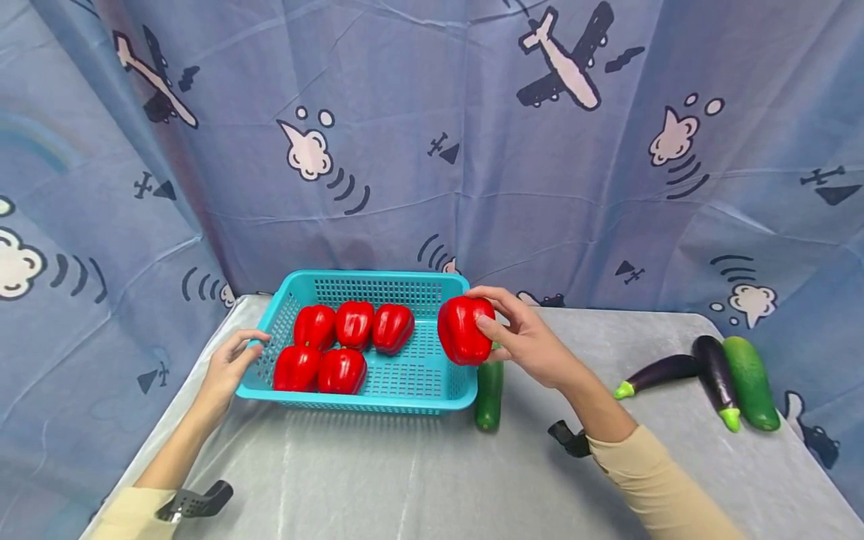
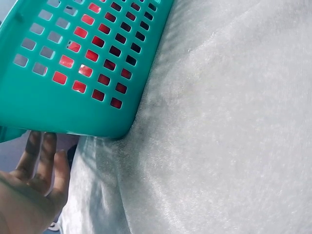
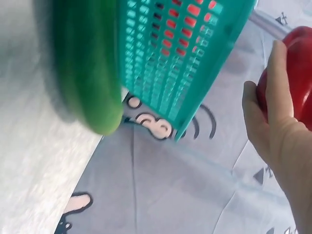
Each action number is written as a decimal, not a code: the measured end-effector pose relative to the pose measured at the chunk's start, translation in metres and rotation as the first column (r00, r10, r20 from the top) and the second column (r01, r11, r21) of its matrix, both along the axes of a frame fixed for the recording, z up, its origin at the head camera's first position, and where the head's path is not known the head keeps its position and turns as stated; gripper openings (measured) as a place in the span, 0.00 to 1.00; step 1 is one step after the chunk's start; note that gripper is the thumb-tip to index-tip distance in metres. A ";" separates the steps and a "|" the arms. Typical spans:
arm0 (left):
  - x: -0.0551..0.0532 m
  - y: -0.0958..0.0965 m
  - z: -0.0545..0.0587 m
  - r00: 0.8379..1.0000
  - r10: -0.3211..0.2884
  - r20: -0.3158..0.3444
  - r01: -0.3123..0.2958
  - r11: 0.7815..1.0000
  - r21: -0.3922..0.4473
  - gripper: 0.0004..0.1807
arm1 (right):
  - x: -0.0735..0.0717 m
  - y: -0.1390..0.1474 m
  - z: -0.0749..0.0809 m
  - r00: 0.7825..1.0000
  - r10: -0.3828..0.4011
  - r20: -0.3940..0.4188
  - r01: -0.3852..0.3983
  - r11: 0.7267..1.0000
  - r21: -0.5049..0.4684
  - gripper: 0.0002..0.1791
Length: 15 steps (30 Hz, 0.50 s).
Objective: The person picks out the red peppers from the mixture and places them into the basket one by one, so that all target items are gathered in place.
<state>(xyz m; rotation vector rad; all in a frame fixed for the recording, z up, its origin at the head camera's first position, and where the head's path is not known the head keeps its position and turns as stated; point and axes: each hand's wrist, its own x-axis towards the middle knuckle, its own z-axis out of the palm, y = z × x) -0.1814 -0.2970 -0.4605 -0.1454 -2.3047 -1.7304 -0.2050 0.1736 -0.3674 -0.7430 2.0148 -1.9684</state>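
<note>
A turquoise plastic basket (image 1: 412, 401) with perforated walls holds several red bell peppers (image 1: 343, 370), gathered on its left side. At the basket's left end is my left hand (image 1: 226, 367), its fingertips right at the rim. The left wrist view shows the extended fingers (image 2: 47, 158) of that hand against the end wall. My right hand (image 1: 523, 334) grips another red bell pepper (image 1: 464, 330) between thumb and fingers, above the basket's right end. In the right wrist view this bell pepper (image 3: 300, 73) is partly hidden by the fingers.
A green cucumber (image 1: 489, 397) lies beside the basket's right end. Two eggplants (image 1: 717, 381) and another green vegetable (image 1: 751, 382) lie at the table's right. A patterned blue curtain (image 1: 405, 150) hangs behind the grey cloth-covered table (image 1: 337, 480).
</note>
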 end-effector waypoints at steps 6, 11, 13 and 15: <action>-0.001 0.001 0.001 1.000 0.004 0.008 -0.004 1.000 0.007 0.14 | -0.002 -0.018 -0.004 0.996 0.061 -0.070 -0.061 0.998 0.002 0.37; -0.001 0.001 0.001 1.000 0.010 0.018 -0.010 1.000 0.014 0.14 | -0.004 -0.031 -0.009 0.993 0.071 -0.093 -0.067 0.997 0.046 0.46; -0.001 0.001 0.001 1.000 0.012 0.025 -0.012 1.000 0.012 0.14 | -0.003 -0.036 -0.010 0.995 0.055 -0.078 -0.050 0.996 0.068 0.47; -0.002 0.001 0.001 1.000 0.013 0.029 -0.013 1.000 0.015 0.14 | -0.003 -0.041 -0.012 0.998 0.040 -0.057 -0.036 0.996 0.077 0.48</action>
